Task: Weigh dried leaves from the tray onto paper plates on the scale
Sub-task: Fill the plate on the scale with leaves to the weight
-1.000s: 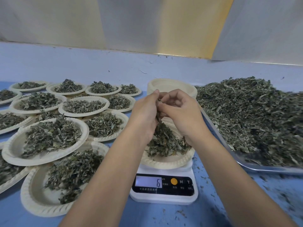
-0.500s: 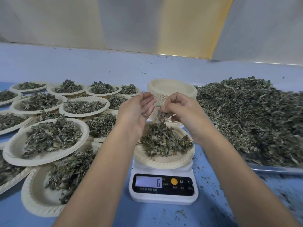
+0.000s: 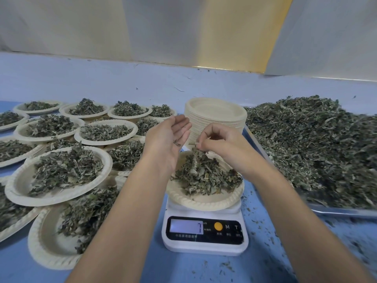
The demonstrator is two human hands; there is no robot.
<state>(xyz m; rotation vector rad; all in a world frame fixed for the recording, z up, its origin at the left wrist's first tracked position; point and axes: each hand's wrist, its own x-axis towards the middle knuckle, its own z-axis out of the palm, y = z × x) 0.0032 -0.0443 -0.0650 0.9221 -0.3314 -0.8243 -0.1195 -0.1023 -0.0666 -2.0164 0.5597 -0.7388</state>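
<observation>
A white digital scale (image 3: 205, 231) stands at the centre front, its display reading 7. On it sits a paper plate (image 3: 204, 202) with a heap of dried leaves (image 3: 204, 176). My left hand (image 3: 169, 137) hovers above the plate's left side, palm turned up and fingers straight, a few crumbs on the palm. My right hand (image 3: 220, 142) is over the heap, fingers curled, pinching a small bunch of leaves at the top of the pile. The metal tray (image 3: 346, 211) at the right holds a large mound of dried leaves (image 3: 316, 148).
A tall stack of bare paper plates (image 3: 216, 117) stands just behind the scale. Several filled plates (image 3: 59, 176) cover the table's left side, overlapping. Leaf crumbs litter the blue tabletop (image 3: 265, 252) right of the scale. A pale wall runs along the back.
My hands, joined above the plate a second ago, have parted. The left palm has opened upward and the right keeps dropping leaves. The scale reading rose from 6 to 7.
</observation>
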